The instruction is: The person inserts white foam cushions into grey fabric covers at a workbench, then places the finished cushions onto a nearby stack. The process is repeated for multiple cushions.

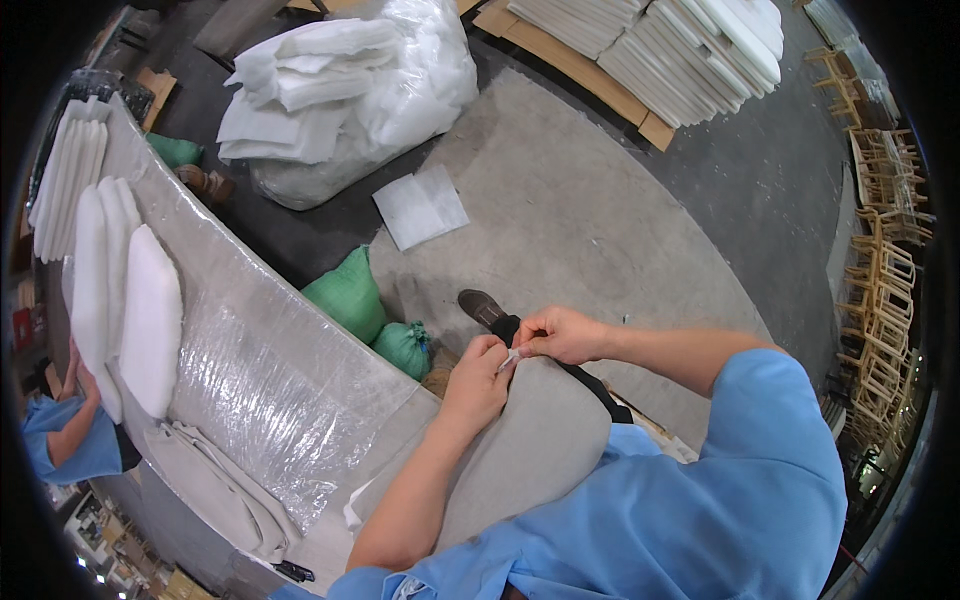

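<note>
A grey fabric cushion [540, 430] lies against my body, its narrow end pointing away from me. At that end my two hands meet, fingers pinched together. My left hand [483, 380] is closed on the cushion's tip, where a small white strip [509, 360] shows between the fingers. Close against it on the right, my right hand [560, 335] pinches the same white strip. What the strip is, and whether it is part of the cover, is too small to tell. My fingers partly hide the tip.
A plastic-wrapped table [290, 400] runs along my left, bearing folded grey covers [225, 490] and white cushion pads [150, 320]. Green sacks [345, 295] stand beside it. Ahead are a bagged white padding pile [400, 90] and stacked white sheets [670, 60]. Wooden chair frames [885, 290] line the right. Another person [70, 430] works far left.
</note>
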Demonstrator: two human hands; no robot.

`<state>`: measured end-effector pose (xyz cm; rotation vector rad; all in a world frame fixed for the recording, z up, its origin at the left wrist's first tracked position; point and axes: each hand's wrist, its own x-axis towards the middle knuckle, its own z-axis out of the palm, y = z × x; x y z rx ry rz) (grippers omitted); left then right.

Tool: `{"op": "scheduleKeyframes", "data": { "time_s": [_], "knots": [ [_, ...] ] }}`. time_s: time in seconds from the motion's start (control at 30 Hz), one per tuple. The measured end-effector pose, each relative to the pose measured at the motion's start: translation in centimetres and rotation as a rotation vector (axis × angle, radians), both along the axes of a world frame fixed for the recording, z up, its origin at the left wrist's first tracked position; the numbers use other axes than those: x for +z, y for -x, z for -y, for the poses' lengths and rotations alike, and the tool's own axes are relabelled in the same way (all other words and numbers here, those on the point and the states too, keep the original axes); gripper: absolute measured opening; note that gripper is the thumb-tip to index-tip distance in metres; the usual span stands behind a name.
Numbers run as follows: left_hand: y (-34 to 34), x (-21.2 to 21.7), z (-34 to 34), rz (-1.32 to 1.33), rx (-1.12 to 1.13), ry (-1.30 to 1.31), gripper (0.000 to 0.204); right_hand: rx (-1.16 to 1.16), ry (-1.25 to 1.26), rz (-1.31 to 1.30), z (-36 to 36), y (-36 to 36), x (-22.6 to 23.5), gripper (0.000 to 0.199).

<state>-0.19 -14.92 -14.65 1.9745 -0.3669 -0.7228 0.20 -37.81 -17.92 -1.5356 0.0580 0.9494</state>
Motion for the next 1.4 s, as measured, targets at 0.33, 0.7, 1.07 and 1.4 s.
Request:
{"op": "scheduleKeyframes", "data": {
  "time_s": [0.33,0.7,1.07,1.4],
  "knots": [
    [-1.5,-2.3,2.7,-0.006,-0.022,-0.223,0.03,-0.492,0.009,-0.499,-1.1,1.2,-2.1,0.021],
    [-1.7,-6.5,1.7,-0.411,0.14,-0.207,0.044,-0.489,-0.182,-0.948,-2.4,2.5,-7.7,0.016],
    [-0.9,-7.8,-3.1,-0.438,0.249,0.012,0.041,-0.751,-0.367,-0.855,-6.7,4.0,-2.0,0.019],
    [0.7,-3.0,-3.9,-0.727,0.487,0.238,0.037,-0.952,-0.389,-0.65,-9.7,4.3,2.7,0.023]
  ]
}}
